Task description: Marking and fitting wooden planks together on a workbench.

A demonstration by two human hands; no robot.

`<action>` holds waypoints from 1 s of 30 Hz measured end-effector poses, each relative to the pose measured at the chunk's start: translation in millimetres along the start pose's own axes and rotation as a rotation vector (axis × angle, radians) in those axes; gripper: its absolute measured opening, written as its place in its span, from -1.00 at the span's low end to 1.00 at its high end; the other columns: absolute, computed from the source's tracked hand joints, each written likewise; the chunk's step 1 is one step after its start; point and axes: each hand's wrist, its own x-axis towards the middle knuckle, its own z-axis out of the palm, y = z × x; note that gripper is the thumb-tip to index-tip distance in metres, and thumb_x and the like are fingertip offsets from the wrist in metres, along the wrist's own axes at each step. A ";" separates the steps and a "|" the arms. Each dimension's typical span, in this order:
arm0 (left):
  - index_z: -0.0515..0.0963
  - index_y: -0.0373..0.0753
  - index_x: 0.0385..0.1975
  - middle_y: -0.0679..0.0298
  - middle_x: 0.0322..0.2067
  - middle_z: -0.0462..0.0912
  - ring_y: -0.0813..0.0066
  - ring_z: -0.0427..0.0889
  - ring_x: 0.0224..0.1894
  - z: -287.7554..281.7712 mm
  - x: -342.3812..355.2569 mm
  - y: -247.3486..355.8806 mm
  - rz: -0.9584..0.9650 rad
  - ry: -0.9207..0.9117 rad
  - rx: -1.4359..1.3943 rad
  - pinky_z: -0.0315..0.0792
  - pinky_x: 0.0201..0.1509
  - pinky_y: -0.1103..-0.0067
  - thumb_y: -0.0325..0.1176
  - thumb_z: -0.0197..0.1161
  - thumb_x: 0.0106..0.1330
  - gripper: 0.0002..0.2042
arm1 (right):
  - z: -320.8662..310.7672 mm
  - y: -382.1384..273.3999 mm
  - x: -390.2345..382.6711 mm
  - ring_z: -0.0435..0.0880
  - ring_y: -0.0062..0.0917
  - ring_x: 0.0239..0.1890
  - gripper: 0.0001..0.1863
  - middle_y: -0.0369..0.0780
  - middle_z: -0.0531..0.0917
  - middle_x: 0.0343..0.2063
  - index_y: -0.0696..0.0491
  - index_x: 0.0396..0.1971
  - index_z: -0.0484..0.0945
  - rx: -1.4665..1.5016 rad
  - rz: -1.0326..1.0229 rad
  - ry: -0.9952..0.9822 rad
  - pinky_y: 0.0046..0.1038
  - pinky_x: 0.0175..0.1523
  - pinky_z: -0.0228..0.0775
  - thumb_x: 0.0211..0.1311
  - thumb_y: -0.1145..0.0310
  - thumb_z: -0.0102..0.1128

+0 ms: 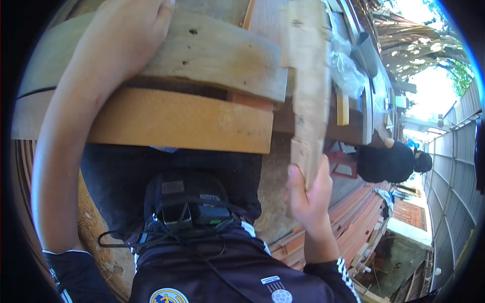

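My right hand point(309, 196) grips the lower end of a long, pale, rough wooden board point(310, 86), thumb on one side and fingers on the other. The board points away from me beside the right end of the workbench point(202, 121), and its far end leaves the top of the view. Over the bench's left part reaches my left hand point(139, 35), above a weathered grey plank point(222, 55). The picture's upper edge cuts off its fingers, so what they touch is hidden.
Clear plastic wrapping point(348, 65) and a dark grey tube-like piece point(365, 53) lie right of the board. A person in black point(386, 161) sits beyond, near a red stool point(343, 160). Reddish planks point(348, 217) are stacked at lower right, by a corrugated metal fence point(454, 161).
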 end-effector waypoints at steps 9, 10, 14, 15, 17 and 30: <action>0.56 -0.26 0.04 -0.02 -0.13 0.68 -0.02 0.60 0.03 -2.2 -10.1 -13.2 0.073 0.079 0.043 0.36 0.21 0.23 -0.21 0.06 0.49 -0.69 | -9.2 -11.7 22.1 0.61 -0.66 -0.66 -0.68 -0.28 0.61 -0.60 0.16 -0.06 0.43 0.371 0.157 -0.057 -0.55 -0.53 0.41 0.40 0.27 0.28; 0.53 -0.24 0.11 0.00 -0.02 0.64 0.03 0.56 0.11 -10.5 -5.6 3.3 0.054 -0.027 -0.038 0.31 0.27 0.25 -0.16 0.09 0.47 -0.65 | -13.1 -7.4 32.9 0.60 -0.67 -0.64 -0.67 -0.27 0.62 -0.58 0.16 -0.07 0.44 0.417 0.169 -0.073 -0.53 -0.51 0.41 0.39 0.26 0.29; 0.36 -0.21 0.34 0.02 0.26 0.43 -0.05 0.35 0.35 -50.6 -35.4 52.7 0.247 -0.091 -0.045 0.07 0.47 0.15 0.14 0.29 0.25 -0.25 | -24.1 -3.9 99.7 0.62 -0.62 -0.54 -0.56 -0.18 0.67 -0.39 0.17 0.07 0.48 0.548 0.067 -0.026 -0.50 -0.44 0.45 0.33 0.23 0.33; 0.33 -0.20 0.37 0.02 0.29 0.40 -0.10 0.30 0.38 -60.0 -45.5 63.4 0.275 -0.162 -0.108 0.01 0.49 0.11 0.23 0.35 0.15 -0.13 | -32.6 -6.4 111.6 0.65 -0.58 -0.47 -0.52 -0.14 0.69 -0.30 0.17 0.11 0.50 0.576 0.014 -0.022 -0.50 -0.40 0.48 0.31 0.23 0.35; 0.36 -0.21 0.35 0.04 0.27 0.41 -0.08 0.32 0.37 -67.6 -67.0 78.6 0.312 -0.188 -0.055 0.03 0.49 0.08 0.20 0.42 0.04 -0.10 | -45.2 -6.9 127.7 0.66 -0.56 -0.33 -0.53 -0.16 0.68 -0.17 0.12 0.17 0.51 0.312 -0.154 0.109 -0.50 -0.32 0.54 0.32 0.28 0.34; 0.60 -0.17 0.08 0.22 0.11 0.50 0.15 0.49 0.21 -42.0 -76.1 65.9 0.302 -0.018 0.067 0.21 0.44 0.02 -0.13 0.59 -0.29 -0.24 | -124.7 210.3 181.5 0.64 -0.11 0.11 -0.65 0.06 0.64 0.10 0.23 0.02 0.62 -0.453 0.093 0.497 -0.21 0.27 0.42 0.33 0.39 0.06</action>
